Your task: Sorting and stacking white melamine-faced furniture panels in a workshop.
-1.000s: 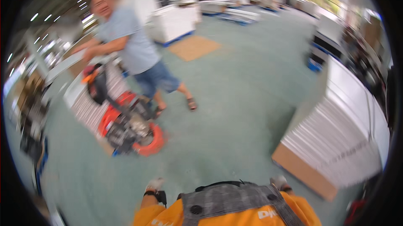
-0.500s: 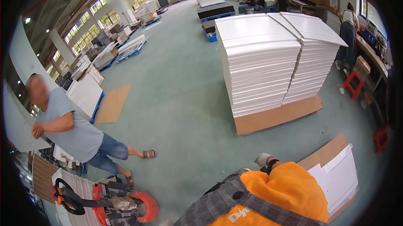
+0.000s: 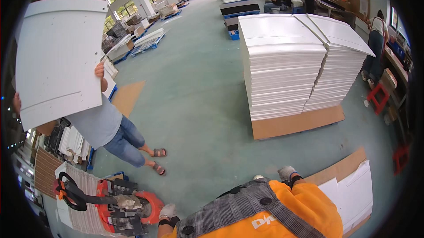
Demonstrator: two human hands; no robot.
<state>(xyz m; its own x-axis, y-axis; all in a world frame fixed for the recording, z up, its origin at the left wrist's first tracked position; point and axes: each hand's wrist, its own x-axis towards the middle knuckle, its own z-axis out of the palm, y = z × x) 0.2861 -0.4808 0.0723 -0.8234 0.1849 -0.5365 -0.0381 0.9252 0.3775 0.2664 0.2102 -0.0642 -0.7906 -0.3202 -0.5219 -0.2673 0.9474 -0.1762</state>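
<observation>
My left hand (image 3: 168,211), in a pale work glove, hangs low beside the orange-red base of a pallet jack (image 3: 148,207). Whether it touches the jack I cannot tell. Further right, my right hand (image 3: 287,173), gloved too, is held out in front of my orange sleeve, over the floor near a sheet of cardboard (image 3: 329,171). Nothing shows in either hand; how the fingers lie is too small to make out. On the left a person in a grey-blue shirt (image 3: 99,123) holds up a large white panel (image 3: 64,61) with both hands, and it hides their head.
A tall double stack of white panels (image 3: 287,79) stands on cardboard ahead to the right. White boards (image 3: 355,194) lie on cardboard at my right. Red stools (image 3: 378,98) and a workbench line the right side; several people work at the back. Loaded pallets (image 3: 148,43) stand far left.
The person on the left has raised a large white panel into view and brought their feet together. My left hand has come into view beside the pallet jack. My right hand has shifted slightly right.
</observation>
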